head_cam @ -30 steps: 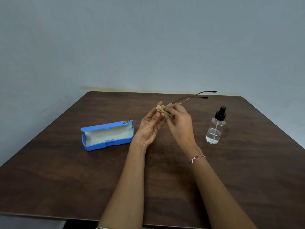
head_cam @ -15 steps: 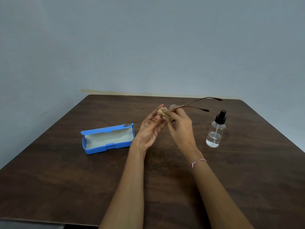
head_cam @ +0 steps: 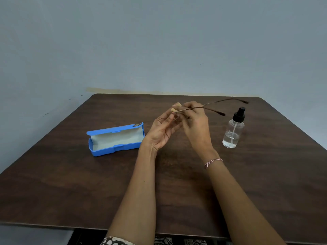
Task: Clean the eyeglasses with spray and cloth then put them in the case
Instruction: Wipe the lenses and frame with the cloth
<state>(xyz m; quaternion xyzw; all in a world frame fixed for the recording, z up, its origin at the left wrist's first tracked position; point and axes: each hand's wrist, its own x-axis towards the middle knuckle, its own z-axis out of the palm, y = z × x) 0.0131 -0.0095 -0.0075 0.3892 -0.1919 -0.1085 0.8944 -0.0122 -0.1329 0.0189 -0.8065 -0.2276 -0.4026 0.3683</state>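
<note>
While behind right hand (head_cam: 196,124), eyeglasses (head_cam: 221,113) half-obscured.

Bare forearms (head_cam: 141,191); pink-white braided bracelet (head_cam: 213,162) right wrist; black-white patterned garment (head_cam: 116,241).

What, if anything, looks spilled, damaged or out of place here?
Nothing stands out. The spray bottle stands upright with no puddle around it; the blue eyeglass case lies open on the table; the left hand pinches the cloth against the eyeglasses, held by the right hand.
</note>
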